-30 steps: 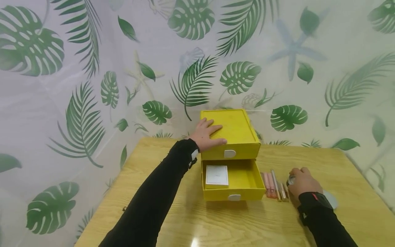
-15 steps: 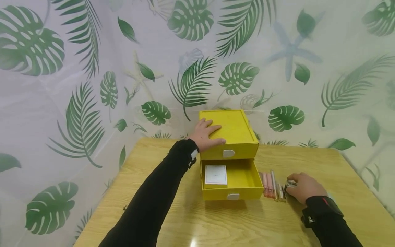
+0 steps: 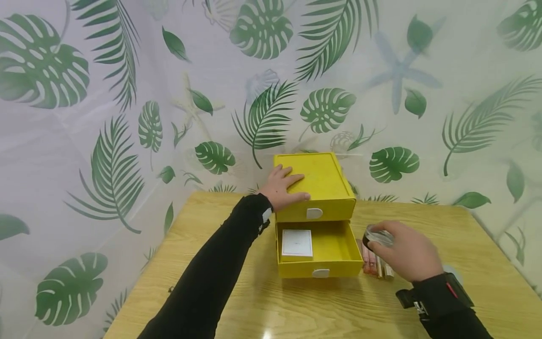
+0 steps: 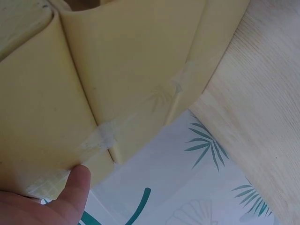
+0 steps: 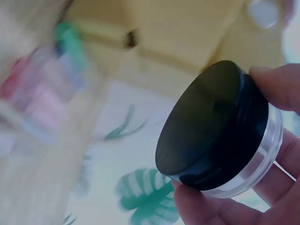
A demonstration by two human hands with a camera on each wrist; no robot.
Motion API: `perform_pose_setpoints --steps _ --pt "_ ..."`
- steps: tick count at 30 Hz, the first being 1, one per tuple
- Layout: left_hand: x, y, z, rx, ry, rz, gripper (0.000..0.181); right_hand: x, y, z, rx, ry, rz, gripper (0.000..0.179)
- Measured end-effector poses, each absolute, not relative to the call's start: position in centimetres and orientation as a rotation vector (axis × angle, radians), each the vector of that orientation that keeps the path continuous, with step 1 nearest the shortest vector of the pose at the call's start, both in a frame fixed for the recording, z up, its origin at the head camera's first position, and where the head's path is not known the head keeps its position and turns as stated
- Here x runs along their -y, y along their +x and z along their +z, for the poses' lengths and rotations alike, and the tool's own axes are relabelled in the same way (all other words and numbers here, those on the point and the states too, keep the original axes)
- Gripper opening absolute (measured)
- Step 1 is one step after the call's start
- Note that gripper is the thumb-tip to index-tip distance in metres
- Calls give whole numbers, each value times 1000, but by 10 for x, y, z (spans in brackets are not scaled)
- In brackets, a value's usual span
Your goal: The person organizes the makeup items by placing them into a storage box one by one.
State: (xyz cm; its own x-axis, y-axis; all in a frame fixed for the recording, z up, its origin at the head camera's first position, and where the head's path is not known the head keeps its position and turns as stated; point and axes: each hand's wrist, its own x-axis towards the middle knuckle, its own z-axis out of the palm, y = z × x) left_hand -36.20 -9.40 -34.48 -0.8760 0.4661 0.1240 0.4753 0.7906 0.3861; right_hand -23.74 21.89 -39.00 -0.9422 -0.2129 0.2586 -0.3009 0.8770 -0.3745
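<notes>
My left hand [image 3: 281, 189] rests with spread fingers on the top left edge of a yellow drawer box [image 3: 319, 176]. In the left wrist view, a fingertip [image 4: 79, 176] touches its side, where clear tape [image 4: 101, 136] is stuck. The lower drawer [image 3: 338, 242] stands pulled out, with a white square box [image 3: 296, 243] at its left. My right hand [image 3: 408, 252] holds a round clear jar with a black lid [image 5: 211, 131] between thumb and fingers, raised just right of the drawer. The lid faces away from the palm.
Pink tubes [image 3: 369, 264] and slim metallic tubes [image 3: 384, 270] lie on the wooden table [image 3: 296, 306] right of the drawer, partly under the right hand. A pale round item [image 3: 454, 273] shows behind the right wrist. Leaf-patterned sheeting [image 3: 271, 103] hangs behind the table.
My right hand has lifted the jar off the table and carried it left towards the open drawer, over the tubes. My left hand has stayed on the drawer box.
</notes>
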Motion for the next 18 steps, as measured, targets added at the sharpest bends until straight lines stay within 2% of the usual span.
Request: perform_pose_setpoints --steps 5,18 --pt "96 -362 -346 2944 -779 -664 69 -191 -235 -381 2751 507 639 32" --pt "94 -364 -350 2931 -756 -655 71 -142 -253 -390 2757 675 500 26"
